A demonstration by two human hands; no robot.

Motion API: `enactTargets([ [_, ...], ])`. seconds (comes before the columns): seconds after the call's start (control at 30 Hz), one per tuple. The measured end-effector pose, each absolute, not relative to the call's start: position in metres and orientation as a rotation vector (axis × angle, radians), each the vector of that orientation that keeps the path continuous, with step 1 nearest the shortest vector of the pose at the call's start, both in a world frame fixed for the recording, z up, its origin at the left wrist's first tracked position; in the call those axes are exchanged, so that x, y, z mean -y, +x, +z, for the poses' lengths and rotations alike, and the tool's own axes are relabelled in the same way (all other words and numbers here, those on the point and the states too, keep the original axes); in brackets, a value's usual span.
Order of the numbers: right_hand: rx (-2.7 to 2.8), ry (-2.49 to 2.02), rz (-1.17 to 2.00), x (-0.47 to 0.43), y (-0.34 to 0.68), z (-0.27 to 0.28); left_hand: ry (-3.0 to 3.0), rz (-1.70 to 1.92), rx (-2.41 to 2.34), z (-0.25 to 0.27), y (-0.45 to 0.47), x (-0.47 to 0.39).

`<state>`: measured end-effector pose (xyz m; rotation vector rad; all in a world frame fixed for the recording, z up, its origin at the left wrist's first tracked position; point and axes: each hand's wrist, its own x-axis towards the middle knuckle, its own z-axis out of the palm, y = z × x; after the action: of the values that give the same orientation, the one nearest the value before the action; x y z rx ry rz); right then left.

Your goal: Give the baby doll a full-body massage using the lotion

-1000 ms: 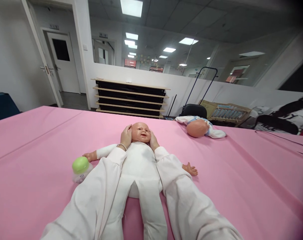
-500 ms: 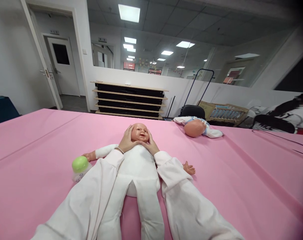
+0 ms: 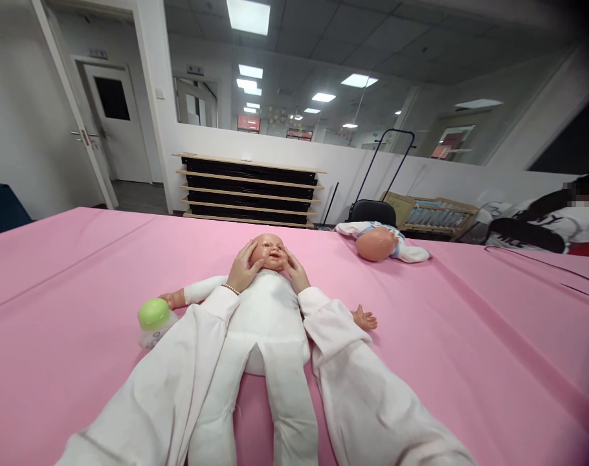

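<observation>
A baby doll (image 3: pixel 268 307) with a white cloth body lies on its back on the pink table cover (image 3: pixel 435 369), its head away from me. My left hand (image 3: pixel 243 268) cups one side of the doll's head, thumb on the cheek. Against the other side rests my right hand (image 3: pixel 296 268), its thumb by the doll's mouth corner. Together they hold the head between them, fingers curved along its sides. Beside the doll's arm, left of my sleeve, is a bottle with a green cap (image 3: pixel 153 315), partly hidden by the sleeve.
A second doll (image 3: pixel 376 243) in white and blue clothes lies at the table's far right. Behind the table stand a stack of black-and-wood shelves (image 3: pixel 250 191), a black chair (image 3: pixel 372 211) and a wooden crib (image 3: pixel 435 217). A person (image 3: pixel 586 217) sits at the far right.
My thumbs have moved from under the doll's chin outward and up onto its cheeks. Both hands stay at the head. The view has shifted slightly.
</observation>
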<state>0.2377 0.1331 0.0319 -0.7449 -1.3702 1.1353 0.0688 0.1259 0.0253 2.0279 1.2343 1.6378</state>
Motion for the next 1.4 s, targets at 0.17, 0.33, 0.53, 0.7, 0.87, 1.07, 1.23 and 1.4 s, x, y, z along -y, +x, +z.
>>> enactTargets([
  [0.17, 1.424, -0.817, 1.081, -0.132, 0.236, 0.029, 2.092, 1.550, -1.312, 0.032, 0.073, -0.122],
  [0.33, 1.348, -0.810, 1.149, -0.137, 0.237, 0.027, 2.028, 1.564, -1.368, 0.037, 0.075, -0.116],
  [0.53, 1.302, -0.670, 1.209, -0.132, 0.235, 0.034, 2.026, 1.586, -1.311, 0.032, 0.073, -0.118],
  [0.7, 1.406, -0.741, 1.119, -0.129, 0.235, 0.034, 2.057, 1.555, -1.322, 0.031, 0.074, -0.121],
  [0.87, 1.404, -0.767, 1.112, -0.132, 0.233, 0.029, 2.087, 1.551, -1.358, 0.033, 0.076, -0.119],
  [1.07, 1.378, -0.772, 1.152, -0.133, 0.234, 0.031, 2.046, 1.527, -1.381, 0.029, 0.077, -0.119],
  [1.23, 1.284, -0.729, 1.187, -0.133, 0.236, 0.032, 2.071, 1.601, -1.321, 0.028, 0.076, -0.121],
  [1.4, 1.410, -0.766, 1.107, -0.129, 0.236, 0.034, 2.115, 1.530, -1.412, 0.034, 0.077, -0.116],
])
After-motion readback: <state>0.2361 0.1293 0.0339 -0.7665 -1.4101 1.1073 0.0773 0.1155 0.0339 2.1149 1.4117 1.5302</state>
